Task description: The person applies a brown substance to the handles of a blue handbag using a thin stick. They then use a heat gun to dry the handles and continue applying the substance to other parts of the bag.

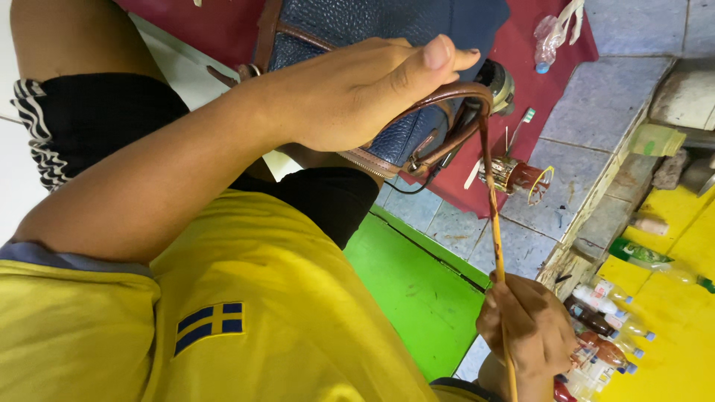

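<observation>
A navy blue leather bag (372, 30) with brown trim rests on my lap. My left hand (357, 93) is closed over its brown strap handle (465, 93), lifting it clear of the bag's body. My right hand (525, 331), low at the right, grips a thin wooden stick (495, 238) stained brown. The stick runs up from that hand, and its tip touches the handle's right end. My fingers hide part of the handle.
A dark red cloth (525, 67) lies on the tiled floor with a small tin (514, 175), a toothbrush (521, 123) and a clear plastic bottle (547, 37). Several small bottles (607, 327) stand at the lower right on a yellow surface (674, 298). A green mat (417, 290) lies below my knee.
</observation>
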